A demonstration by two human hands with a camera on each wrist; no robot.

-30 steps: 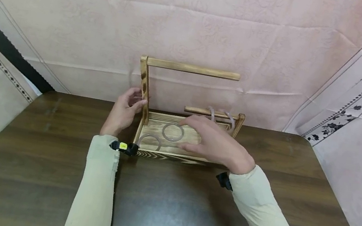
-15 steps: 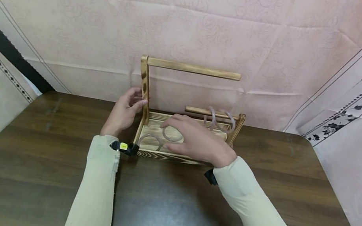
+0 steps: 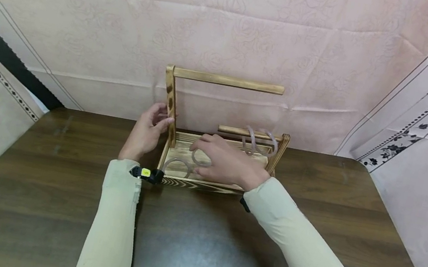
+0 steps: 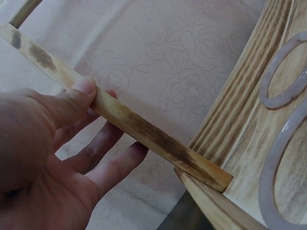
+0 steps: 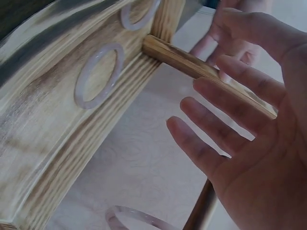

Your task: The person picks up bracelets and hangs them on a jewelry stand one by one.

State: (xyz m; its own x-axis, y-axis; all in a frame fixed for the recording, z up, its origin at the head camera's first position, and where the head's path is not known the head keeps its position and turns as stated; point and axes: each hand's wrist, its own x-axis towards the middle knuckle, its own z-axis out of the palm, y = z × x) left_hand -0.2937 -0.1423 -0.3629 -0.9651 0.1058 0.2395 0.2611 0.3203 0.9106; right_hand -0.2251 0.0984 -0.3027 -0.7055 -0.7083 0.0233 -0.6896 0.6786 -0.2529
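- The counter (image 3: 196, 239) carries everything; the stand should sit flat on it while a ring is handled, and any rocking would probably make the loose rings slide.
- The wooden stand (image 3: 196, 186) has a shallow tray as its base, so a ring is best lifted straight up, clear of the rim, rather than dragged against it.
- The upper bar (image 3: 229, 81) runs from the top of the tall post (image 3: 170, 102) to a free end; keep the right arm from knocking it.
- The left hand (image 3: 147, 132) pinches that post between thumb and fingers. A light, steady hold seems enough; pushing sideways could tip the stand.
- The right hand (image 3: 230, 161) is wide, fingers spread and thumb apart, above the tray and holding nothing. It would do well to come down over a ring's edge and close gently.
- The lower bar (image 3: 233, 130) carries two rings beside the short post; the right wrist should pass clear of them.
- Two pale rings lie flat in the tray: the inner ring (image 5: 79, 88), below the right hand's spread fingers, and the front-left ring (image 4: 266, 182). They look smooth and may slip, so pinch one across its band, leaving its neighbour undisturbed.
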